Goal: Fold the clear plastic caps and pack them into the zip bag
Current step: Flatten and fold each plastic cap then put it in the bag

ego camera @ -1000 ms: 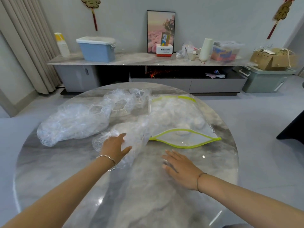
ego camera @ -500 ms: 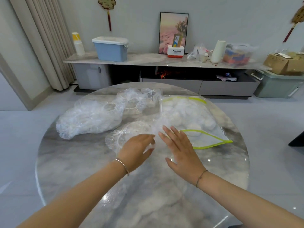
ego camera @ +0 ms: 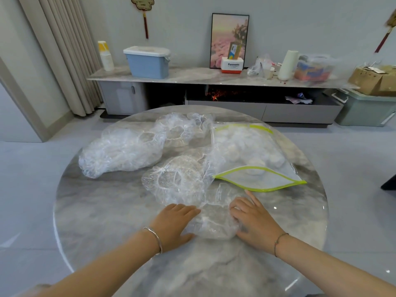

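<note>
A clear plastic cap (ego camera: 214,220) lies crumpled on the near part of the round marble table (ego camera: 102,211), between the two hands. The left hand (ego camera: 173,224) lies flat on the table at the cap's left edge, fingers nearly straight and close together, their tips touching the plastic. The right hand (ego camera: 255,220) rests on the cap's right side, its fingers spread and only slightly bent, palm down on the film. Neither grip is closed: both hands are flat and loose, pressing on the cap rather than pinching it. Just beyond the right hand's fingertips lies the zip bag (ego camera: 285,168), its green-edged mouth gaping toward the person, with pale folded caps (ego camera: 246,144) showing through its clear wall. A second loose cap (ego camera: 175,179) lies spread out just behind the one under the hands, touching the bag's left side. Farther back and to the left sits a heap of unfolded caps (ego camera: 122,153).
</note>
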Demonstrator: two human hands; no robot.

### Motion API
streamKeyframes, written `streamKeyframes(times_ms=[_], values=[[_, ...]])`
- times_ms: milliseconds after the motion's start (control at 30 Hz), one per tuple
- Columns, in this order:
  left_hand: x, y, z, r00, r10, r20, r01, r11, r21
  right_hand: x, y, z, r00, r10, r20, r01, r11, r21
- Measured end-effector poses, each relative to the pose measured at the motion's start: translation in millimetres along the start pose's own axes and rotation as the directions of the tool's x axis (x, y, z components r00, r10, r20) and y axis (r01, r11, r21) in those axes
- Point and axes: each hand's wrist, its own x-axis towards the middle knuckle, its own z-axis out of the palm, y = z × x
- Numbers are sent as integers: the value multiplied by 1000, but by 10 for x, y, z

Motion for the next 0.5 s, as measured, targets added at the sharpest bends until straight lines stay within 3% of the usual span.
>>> streamKeyframes(times_ms=[300, 400, 500], values=[[-104, 214, 133, 1000, -9, -15, 10, 999, 53, -149, -167, -20, 969, -247, -2, 245, 965, -93], [-76, 221, 88, 999, 3, -44, 0, 998, 66, -152, -80, -30, 978, -209, -18, 207, 975, -84], [-62, 210, 65, 994, 37, -101, -29, 996, 79, -157, -15, -33, 994, -112, -5, 112, 989, 95]])
